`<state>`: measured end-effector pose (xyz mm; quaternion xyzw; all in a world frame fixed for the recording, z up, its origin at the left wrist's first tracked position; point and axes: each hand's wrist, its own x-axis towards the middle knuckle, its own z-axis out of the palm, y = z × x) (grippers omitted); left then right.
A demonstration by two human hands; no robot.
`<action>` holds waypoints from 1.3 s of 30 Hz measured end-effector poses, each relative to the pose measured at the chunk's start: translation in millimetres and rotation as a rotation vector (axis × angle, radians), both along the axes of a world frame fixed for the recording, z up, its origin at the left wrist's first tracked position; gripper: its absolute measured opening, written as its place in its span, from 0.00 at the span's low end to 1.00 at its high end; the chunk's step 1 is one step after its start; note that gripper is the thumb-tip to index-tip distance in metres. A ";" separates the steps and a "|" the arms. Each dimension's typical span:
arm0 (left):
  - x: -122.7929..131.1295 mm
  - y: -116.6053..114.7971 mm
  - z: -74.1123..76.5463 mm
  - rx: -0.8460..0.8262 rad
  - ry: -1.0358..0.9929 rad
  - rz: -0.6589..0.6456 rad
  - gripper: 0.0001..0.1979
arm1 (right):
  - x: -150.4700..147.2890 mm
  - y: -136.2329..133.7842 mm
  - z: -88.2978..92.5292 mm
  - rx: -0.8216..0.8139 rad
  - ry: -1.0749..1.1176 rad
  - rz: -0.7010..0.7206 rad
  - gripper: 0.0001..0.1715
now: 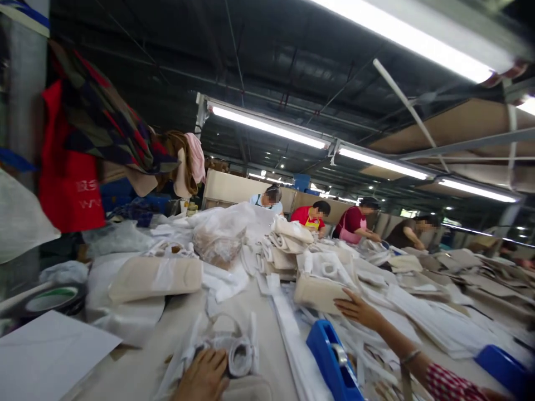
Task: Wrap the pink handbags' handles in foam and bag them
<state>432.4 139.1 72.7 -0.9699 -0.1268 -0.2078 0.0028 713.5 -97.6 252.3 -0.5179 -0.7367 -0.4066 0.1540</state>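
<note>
Two hands are at work on my crowded desk [267,312], and I take it from the left. At the far left lie a white sheet [50,351] and a tape roll [52,298], then a beige pad [156,275] resting on clear plastic. My left hand [203,376] sits low at the near edge, fingers curled down onto a bundle [234,348] of white straps wound into a coil; it presses on the bundle, though I cannot tell how firmly it grips. Just right of that stands a blue dispenser [332,356]. My right hand [359,309] reaches farther out, fingers spread flat, tips touching the near edge of a beige piece [320,292] that lies among loose white strips [422,323]. Across the desk, other people bend over their own piles.

I judge the risks plain: strips tangled around the piece could drag with it and slide off, and my sleeve passes close over the dispenser, which it could knock.
</note>
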 end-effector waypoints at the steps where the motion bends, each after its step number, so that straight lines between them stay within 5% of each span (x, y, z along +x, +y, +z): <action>1: -1.6 -3.6 4.3 0.011 0.020 0.010 0.18 | -29.3 8.2 -24.6 -0.039 0.029 0.014 0.26; 5: -23.4 -26.5 27.2 -0.014 -0.077 -0.037 0.17 | -168.5 40.3 -132.9 -0.230 0.275 0.136 0.10; 8: -47.7 -39.6 34.0 -0.127 -0.191 -0.165 0.13 | -225.9 43.0 -168.6 -0.341 0.455 0.199 0.06; 13: -76.7 -48.1 23.4 -0.229 -0.235 -0.323 0.18 | -213.5 39.7 -167.2 -0.425 0.561 0.254 0.09; 20: -77.8 -48.4 17.8 -0.191 -0.164 -0.402 0.22 | -200.4 32.4 -156.8 -0.515 0.701 0.369 0.11; 23: -79.1 -48.7 18.7 -0.152 -0.086 -0.405 0.24 | -191.5 4.5 -149.5 -0.586 0.736 0.352 0.14; 27: -82.2 -48.8 18.2 -0.126 -0.037 -0.398 0.26 | -190.5 -61.3 -140.9 -0.655 0.746 0.141 0.18; 32: -82.1 -49.0 16.3 -0.129 -0.060 -0.396 0.25 | -208.7 -125.2 -166.8 -0.732 0.606 -0.130 0.40; 39: -82.1 -49.1 15.6 -0.137 -0.053 -0.403 0.24 | -222.5 -125.3 -199.6 -0.540 0.666 -0.069 0.30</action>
